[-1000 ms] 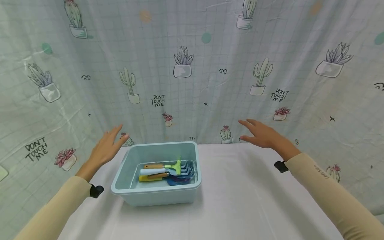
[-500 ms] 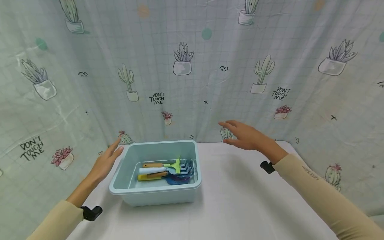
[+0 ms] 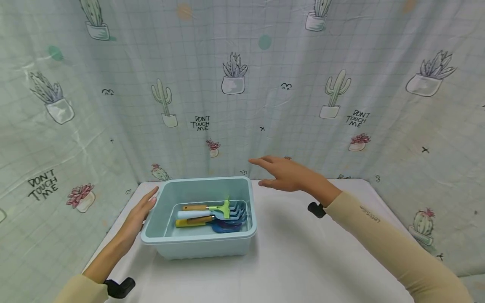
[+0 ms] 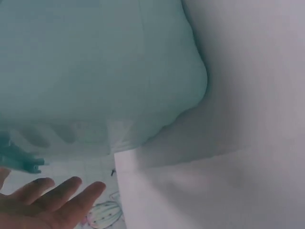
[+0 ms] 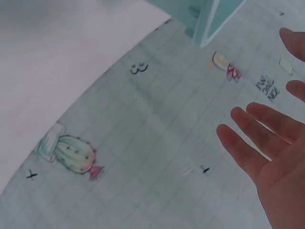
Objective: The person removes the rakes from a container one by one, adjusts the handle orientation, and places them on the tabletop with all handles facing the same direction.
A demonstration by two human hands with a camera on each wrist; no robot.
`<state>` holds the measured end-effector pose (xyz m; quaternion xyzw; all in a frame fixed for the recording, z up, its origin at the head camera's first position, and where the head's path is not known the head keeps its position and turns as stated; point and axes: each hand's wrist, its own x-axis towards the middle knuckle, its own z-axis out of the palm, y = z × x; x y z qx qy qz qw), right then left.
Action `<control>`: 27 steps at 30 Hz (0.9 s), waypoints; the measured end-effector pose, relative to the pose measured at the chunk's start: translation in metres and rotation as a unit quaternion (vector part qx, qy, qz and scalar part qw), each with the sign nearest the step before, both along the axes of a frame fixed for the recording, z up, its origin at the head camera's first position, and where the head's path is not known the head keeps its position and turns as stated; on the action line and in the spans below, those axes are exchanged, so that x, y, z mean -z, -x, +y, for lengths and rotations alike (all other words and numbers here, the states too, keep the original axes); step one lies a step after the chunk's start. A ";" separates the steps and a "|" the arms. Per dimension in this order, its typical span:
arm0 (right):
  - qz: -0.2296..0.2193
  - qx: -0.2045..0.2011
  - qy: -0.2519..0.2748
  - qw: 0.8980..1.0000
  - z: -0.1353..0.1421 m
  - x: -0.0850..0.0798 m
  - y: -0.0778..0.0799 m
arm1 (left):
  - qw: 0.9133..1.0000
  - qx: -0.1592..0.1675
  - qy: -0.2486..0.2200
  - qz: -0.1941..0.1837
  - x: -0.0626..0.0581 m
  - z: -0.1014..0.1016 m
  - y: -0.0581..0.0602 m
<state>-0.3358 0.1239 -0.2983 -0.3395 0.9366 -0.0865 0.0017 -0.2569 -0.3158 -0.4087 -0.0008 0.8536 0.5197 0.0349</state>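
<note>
A pale blue plastic bin (image 3: 204, 240) stands on the table, left of the middle. Inside it lie small garden tools: a green-headed rake (image 3: 226, 208), a light blue hand fork (image 3: 195, 214) and blue pieces (image 3: 226, 227) partly hidden beneath. My left hand (image 3: 133, 219) is beside the bin's left wall with fingers extended; whether it touches cannot be told. In the left wrist view its fingers (image 4: 78, 202) are near the bin's side wall (image 4: 95, 71). My right hand (image 3: 284, 173) hovers past the bin's right back corner, fingers outstretched, holding nothing. The right wrist view shows its spread fingers (image 5: 243, 148) apart from the bin.
A white-covered table (image 3: 288, 252) extends to the right and front of the bin. Behind and at both sides hangs a curtain (image 3: 261, 101) printed with cacti. Black wrist mounts (image 3: 120, 288) sit below the sleeves.
My right hand has moved left toward the bin. My left hand has lowered to the bin's left side. The bin and tools stay in place.
</note>
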 end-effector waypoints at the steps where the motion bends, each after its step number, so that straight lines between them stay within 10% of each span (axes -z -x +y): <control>1: -0.003 -0.004 0.000 1.000 -0.005 -0.001 0.000 | 1.000 0.004 -0.009 0.002 0.002 0.001 0.000; 8: -0.002 -0.045 -0.017 0.999 -0.037 -0.005 0.000 | 0.997 0.024 -0.075 0.007 0.009 0.006 0.001; 27: -0.083 -0.151 -0.001 0.985 -0.124 0.001 0.012 | 0.997 0.037 -0.067 -0.029 0.011 0.002 0.000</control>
